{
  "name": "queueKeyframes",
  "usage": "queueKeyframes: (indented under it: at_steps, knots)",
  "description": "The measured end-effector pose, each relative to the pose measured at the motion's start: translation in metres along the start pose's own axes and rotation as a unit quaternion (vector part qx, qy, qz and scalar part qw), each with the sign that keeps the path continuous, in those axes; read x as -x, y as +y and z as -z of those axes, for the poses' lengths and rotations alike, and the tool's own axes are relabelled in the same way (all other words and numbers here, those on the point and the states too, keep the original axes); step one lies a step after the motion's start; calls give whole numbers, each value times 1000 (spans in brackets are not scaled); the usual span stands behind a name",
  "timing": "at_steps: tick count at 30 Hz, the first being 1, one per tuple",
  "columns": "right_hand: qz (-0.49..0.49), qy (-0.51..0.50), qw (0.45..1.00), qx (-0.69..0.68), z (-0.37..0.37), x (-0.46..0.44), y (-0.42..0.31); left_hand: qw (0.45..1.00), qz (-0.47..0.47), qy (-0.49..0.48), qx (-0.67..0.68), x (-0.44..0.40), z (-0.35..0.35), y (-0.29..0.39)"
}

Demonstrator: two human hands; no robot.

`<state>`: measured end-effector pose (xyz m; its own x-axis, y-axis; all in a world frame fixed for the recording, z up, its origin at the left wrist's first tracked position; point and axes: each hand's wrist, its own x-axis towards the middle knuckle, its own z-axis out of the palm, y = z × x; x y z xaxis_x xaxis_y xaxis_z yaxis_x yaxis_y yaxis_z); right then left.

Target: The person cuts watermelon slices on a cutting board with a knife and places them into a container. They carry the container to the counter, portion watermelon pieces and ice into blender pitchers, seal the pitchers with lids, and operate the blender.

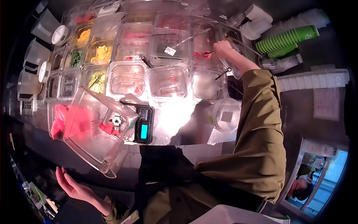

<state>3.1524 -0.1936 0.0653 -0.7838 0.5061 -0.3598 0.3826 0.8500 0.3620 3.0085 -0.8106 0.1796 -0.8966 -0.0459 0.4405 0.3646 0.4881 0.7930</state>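
Note:
My right hand (222,49) is closed round a slim utensil (209,53) over a clear bin at the back right. The far end of the utensil reaches red pieces (201,55) in that bin; its exact kind is unclear. My left hand (76,188) is low at the left, fingers stretched out and holding nothing. Just above it is a clear blender jar (84,145), its mouth toward me. Red pieces (109,128) lie around the metal blade hub (116,120) inside. Beside the jar's base, a black digital scale (144,125) shows a lit display.
Clear bins hold orange pieces (101,54), leafy greens (76,58) and green slices (97,82). A pink cloth (59,121) lies left of the jar. A clear round container (226,115) stands near my right sleeve. Green cups (287,39) are stacked at right.

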Motion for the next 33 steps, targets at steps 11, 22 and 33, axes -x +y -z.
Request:
queueKeyframes:
  at_steps: [11, 22, 33]
  knots:
    - [-84, 133, 980, -119, 55, 69, 47, 999, -11, -14, 27, -14, -18, 4]
    - [55, 90, 994, 22, 27, 40, -14, 999, -31, 8, -25, -14, -2, -6]
    - [69, 97, 993, 9, -40, -52, 16, 995, 17, 44, -85, -4, 13, -9]
